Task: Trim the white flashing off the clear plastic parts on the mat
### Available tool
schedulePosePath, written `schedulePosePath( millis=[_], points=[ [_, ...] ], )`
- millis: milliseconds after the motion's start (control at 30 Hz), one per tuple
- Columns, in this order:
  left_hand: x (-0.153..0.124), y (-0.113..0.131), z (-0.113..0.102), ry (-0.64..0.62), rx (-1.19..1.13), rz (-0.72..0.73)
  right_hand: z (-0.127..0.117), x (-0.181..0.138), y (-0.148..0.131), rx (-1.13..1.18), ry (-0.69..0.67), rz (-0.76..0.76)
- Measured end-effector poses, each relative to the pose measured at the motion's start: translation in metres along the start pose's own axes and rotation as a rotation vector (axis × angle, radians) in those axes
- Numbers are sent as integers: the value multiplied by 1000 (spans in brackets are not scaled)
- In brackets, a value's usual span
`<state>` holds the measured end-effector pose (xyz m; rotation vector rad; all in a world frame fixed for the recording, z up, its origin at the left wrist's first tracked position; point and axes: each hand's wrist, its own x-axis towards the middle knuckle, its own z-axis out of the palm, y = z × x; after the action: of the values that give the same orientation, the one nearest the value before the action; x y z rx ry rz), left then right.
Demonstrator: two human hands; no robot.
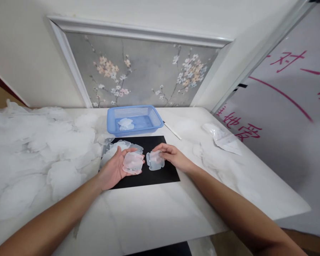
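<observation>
My left hand (112, 171) lies palm up with a translucent, frosted plastic piece (133, 164) resting on its fingers, the thumb raised beside it. The piece is flat, roughly square, with a wavy outline. My right hand (175, 156) pinches a similar scalloped translucent piece (155, 165) by its upper right part, just right of the first and apart from it. Both hands are over a black mat (160, 177). Several more clear pieces (112, 151) lie on the mat's left side, partly hidden behind my left hand.
A large heap of the same translucent pieces (64, 142) covers the table's left side. Behind the mat stands a blue plastic basket (136, 133) with a few pieces inside. A white pen (172, 130) and a clear plastic bag (221, 138) lie to the right, near a whiteboard (280, 156).
</observation>
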<state>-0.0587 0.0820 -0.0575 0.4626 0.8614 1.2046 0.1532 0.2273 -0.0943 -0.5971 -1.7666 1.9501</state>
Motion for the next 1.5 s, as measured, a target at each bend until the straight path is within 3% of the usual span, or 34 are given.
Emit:
schedulePosePath(
  millis=[267, 900, 1167, 1267, 1367, 1433, 1500],
  points=[
    [1, -2, -3, -26, 58, 6, -1, -3, -4, 55, -89, 7],
    [0, -1, -2, -35, 51, 5, -2, -2, -5, 31, -121, -32],
    [0, -4, -4, -92, 54, 34, -6, -3, 0, -85, -276, -110],
    [0, -4, -5, -91, 60, 39, -5, -3, -2, -326, -151, -200],
    [-1, -4, -4, -84, 65, 32, -1, -3, -6, -595, 130, -274],
    [-1, -4, -2, -55, 48, 17, 4, -4, -9, -648, 359, -249],
    [-2, -4, 4, -23, 2, -3, 13, -5, -11, -635, 485, -248]
  ],
)
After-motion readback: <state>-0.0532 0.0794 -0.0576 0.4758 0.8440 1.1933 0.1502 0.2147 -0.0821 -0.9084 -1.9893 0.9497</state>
